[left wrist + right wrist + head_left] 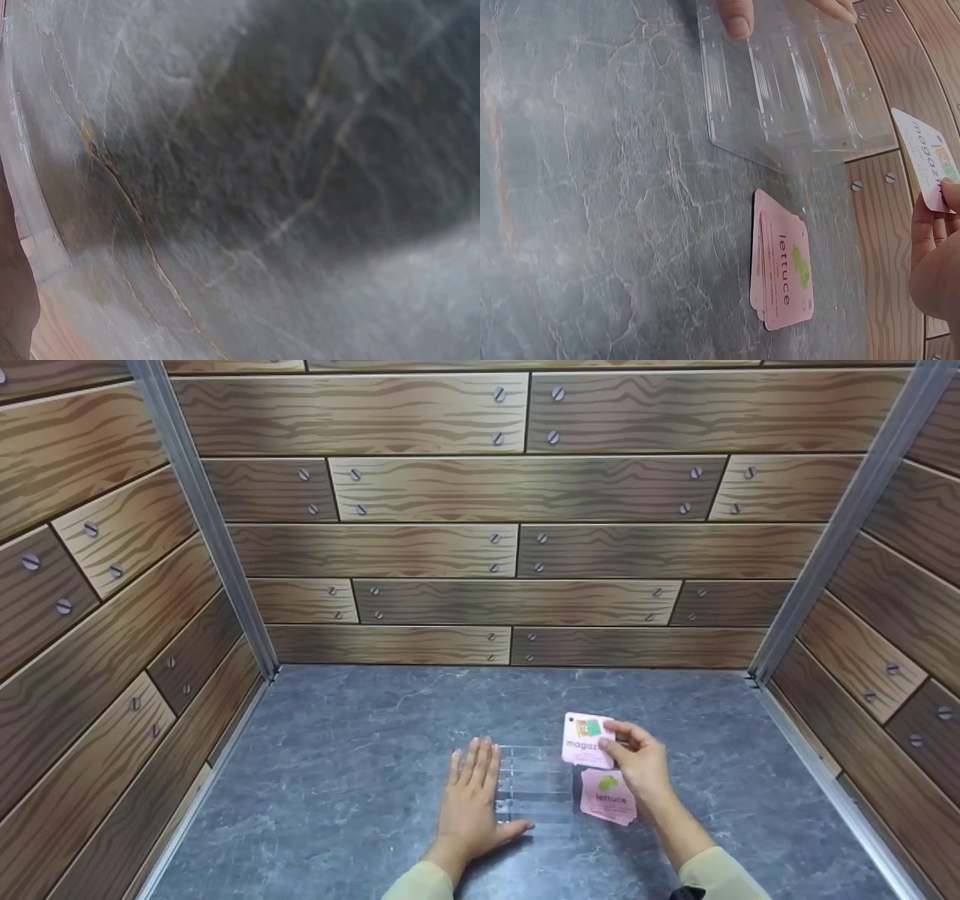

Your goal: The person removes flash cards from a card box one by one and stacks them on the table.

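Note:
A clear plastic tiered holder [540, 791] stands in the middle of the table, with slots running across it. My left hand [472, 799] rests along its left side, fingers straight and thumb spread over the near edge. Between right thumb and fingers, my right hand [641, 761] pinches a pink flash card [587, 741] reading "magaz…", its last letters covered by the thumb. That card is held up past the holder's right side. Below it on the table lies a stack of pink cards [786, 270], "lettuce" on top. The left wrist view shows mostly table and a sliver of hand.
The grey marbled tabletop [337, 780] is enclosed by wood-plank-patterned panels at the back [435, 547], left [97, 585] and right [900, 607]. Metal strips [225, 547] run along the corners.

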`<state>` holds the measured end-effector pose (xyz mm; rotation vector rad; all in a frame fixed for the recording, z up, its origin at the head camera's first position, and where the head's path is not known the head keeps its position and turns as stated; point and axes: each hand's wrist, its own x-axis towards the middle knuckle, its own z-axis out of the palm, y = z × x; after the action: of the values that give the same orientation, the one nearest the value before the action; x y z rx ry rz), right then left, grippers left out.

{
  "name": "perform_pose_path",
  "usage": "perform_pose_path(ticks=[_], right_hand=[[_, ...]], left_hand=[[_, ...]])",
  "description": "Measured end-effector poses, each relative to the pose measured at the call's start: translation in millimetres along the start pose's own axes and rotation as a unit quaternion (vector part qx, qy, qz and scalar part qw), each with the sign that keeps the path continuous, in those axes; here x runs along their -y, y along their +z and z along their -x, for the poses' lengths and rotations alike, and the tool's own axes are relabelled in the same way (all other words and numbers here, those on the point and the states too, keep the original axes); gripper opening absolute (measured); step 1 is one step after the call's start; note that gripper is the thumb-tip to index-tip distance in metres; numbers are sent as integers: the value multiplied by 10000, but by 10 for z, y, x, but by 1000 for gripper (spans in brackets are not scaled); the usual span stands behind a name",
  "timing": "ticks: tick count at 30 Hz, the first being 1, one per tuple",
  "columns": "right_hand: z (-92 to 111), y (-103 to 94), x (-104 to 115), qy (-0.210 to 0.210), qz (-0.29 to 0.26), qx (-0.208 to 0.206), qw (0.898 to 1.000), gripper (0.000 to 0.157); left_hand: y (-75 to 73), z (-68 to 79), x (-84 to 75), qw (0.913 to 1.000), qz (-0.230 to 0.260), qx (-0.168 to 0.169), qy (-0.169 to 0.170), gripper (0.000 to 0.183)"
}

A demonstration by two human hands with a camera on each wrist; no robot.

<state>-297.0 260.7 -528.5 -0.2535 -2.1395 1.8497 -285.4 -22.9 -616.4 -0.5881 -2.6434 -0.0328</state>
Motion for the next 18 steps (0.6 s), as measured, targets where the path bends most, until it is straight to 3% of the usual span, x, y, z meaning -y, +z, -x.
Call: perform_pose_path(ticks=[18], right_hand=[[-24, -178, -133, 153, -97, -76, 9998, 40]], left_hand=[[-4, -4, 9, 9999, -38, 136, 23, 133]])
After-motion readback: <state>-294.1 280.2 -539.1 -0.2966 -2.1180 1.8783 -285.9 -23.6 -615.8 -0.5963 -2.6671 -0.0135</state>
